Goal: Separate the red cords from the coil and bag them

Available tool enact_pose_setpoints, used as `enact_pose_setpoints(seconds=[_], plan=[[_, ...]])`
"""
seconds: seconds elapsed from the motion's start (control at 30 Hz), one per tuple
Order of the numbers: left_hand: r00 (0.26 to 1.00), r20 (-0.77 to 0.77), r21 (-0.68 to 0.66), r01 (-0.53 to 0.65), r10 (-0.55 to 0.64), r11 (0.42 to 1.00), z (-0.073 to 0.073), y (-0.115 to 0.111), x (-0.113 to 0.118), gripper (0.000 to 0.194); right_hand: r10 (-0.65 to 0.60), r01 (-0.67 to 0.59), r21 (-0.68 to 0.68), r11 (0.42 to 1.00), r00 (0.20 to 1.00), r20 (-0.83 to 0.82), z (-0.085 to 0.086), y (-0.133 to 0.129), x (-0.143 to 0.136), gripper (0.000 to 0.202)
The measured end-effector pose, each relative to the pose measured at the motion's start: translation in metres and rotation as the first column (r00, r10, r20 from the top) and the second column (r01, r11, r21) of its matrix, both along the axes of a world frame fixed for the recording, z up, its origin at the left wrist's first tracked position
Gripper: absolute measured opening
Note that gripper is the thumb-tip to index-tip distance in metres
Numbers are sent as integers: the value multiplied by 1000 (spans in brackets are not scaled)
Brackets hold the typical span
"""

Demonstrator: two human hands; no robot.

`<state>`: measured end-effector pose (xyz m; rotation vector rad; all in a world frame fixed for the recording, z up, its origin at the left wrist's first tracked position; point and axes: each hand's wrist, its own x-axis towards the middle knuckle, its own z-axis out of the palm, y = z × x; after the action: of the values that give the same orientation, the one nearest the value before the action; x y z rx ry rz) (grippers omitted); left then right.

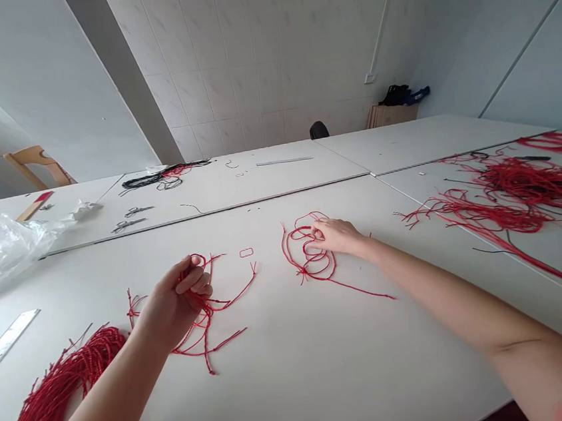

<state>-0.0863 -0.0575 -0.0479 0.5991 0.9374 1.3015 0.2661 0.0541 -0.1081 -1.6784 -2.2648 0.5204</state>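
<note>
My left hand (191,287) is closed around a bunch of red cords (205,319), whose loose ends hang down and spread over the white table. Its thumb and forefinger pinch a small loop at the top. To the right, my right hand (324,235) pinches at the upper edge of a group of coiled red cords (316,260) lying on the table. Between the hands lies a small red cord ring (246,252), touched by neither.
A thick red cord bundle (68,380) and a ruler (4,343) lie at left, a plastic bag (8,246) and scissors (129,223) behind. Black cords (157,176) lie farther back. Tangled red cords (535,190) cover the right side.
</note>
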Motion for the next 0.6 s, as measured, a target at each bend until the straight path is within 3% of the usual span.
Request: enact_pose_setpoints(seconds=[0.1,0.17,0.27,0.33,0.37,0.43,0.5,0.57,0.6], plan=[[1000,-7,7,4,-4,1000,3,1,2,11,40,-41,-45,998,999,-28,7,8,4,11],[1000,-10,11,-2,2,1000,6,1,2,11,54,-57,-38,998,995,-78,34,17,13,12],[999,-2,21,-33,33,999,12,2,0,10,10,18,109,994,969,-246,101,30,33,11],[998,7,33,-55,55,998,16,3,-2,10,-11,202,282,938,829,-559,153,37,46,11],[998,13,39,-63,62,997,17,3,-2,10,4,263,320,910,766,-643,177,39,51,11],[997,29,41,-73,72,997,19,4,-3,11,55,308,386,870,717,-695,211,38,53,12],[998,41,41,-56,55,998,18,4,-2,12,101,287,468,836,758,-645,221,31,45,11],[999,45,49,-13,11,999,17,3,0,13,131,148,503,851,869,-478,203,16,29,8],[999,43,53,10,-12,999,17,2,0,13,151,21,446,895,926,-347,185,6,20,8]])
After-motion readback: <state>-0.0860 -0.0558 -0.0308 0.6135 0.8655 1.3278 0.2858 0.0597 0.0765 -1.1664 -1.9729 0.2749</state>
